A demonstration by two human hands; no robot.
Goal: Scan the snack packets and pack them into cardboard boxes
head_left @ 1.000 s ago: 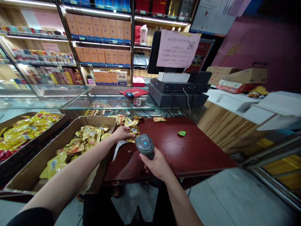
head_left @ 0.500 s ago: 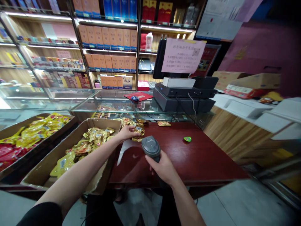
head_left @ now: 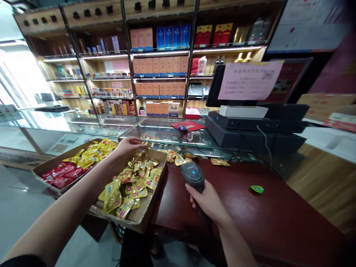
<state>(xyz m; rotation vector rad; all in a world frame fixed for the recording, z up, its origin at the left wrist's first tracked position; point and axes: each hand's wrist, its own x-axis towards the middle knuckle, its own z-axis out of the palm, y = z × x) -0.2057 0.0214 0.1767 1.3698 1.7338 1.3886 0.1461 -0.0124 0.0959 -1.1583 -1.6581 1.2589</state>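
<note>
My left hand [head_left: 128, 147] is over the far end of a cardboard box [head_left: 154, 200] of gold and yellow snack packets [head_left: 139, 187]. Its fingers are stretched out, and a blurred gold packet [head_left: 141, 152] is just under the fingertips; whether they touch it I cannot tell. My right hand [head_left: 207, 200] is wrapped round the handle of a dark grey barcode scanner [head_left: 193, 173], which shows a blue light, above the red-brown table. Several gold packets [head_left: 178, 158] lie on the table beyond the scanner, and a single one [head_left: 220, 162] lies farther right.
A second box [head_left: 41, 171] with red and yellow packets stands on the left. A small green packet [head_left: 257, 189] lies on the table [head_left: 236, 215]. Behind are a glass counter [head_left: 133, 124], a mouse [head_left: 183, 128] on a red mat and a till [head_left: 230, 129] with a paper sign.
My left hand has moved left from the gold packets on the table to over the box. The view has swung left. The scanner, still in my right hand, now shows a blue light.
</note>
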